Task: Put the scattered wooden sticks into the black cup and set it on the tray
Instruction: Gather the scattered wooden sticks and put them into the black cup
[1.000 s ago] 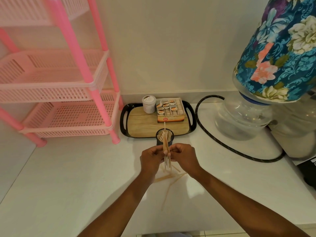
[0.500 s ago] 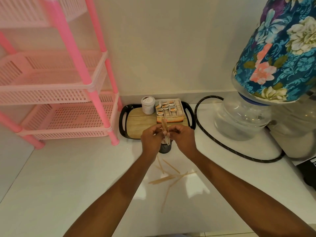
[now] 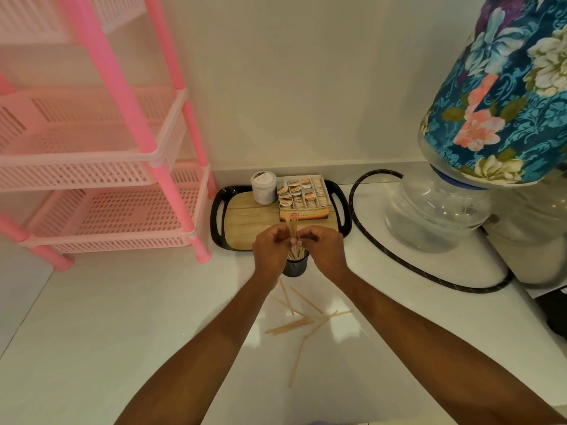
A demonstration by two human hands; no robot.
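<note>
Landmark: tray, black rim with handles and a wood-look floor, set against the back wall on the white surface.

- Black cup: upright on the surface just in front of the tray's near edge, not on the tray. The hands hide whether it touches the rim. Stick ends show inside its mouth.
- Left hand: over the tray's near edge, fingers curled inward, fingertips pinching a bundle of sticks.
- Right hand: directly alongside the left, fingers curled likewise, pinching the same bundle from the other side.
- Bundle: roughly upright between the two hands. Its top ends reach over the tray floor, and its lower ends point down into the cup.
- Loose sticks: scattered flat on the surface further in front of the tray, beyond the cup, between the two forearms. Several cross each other, and one lies apart, nearest the viewer.
- On the tray, back edge: white jar at the left, touching or just beside an open box of small packets at the right.
- Left of the tray: pink rack, its nearest leg just beside the tray's left handle.
- Right of the tray: black hose looping on the surface, then a clear water bottle under a floral cover.
</note>
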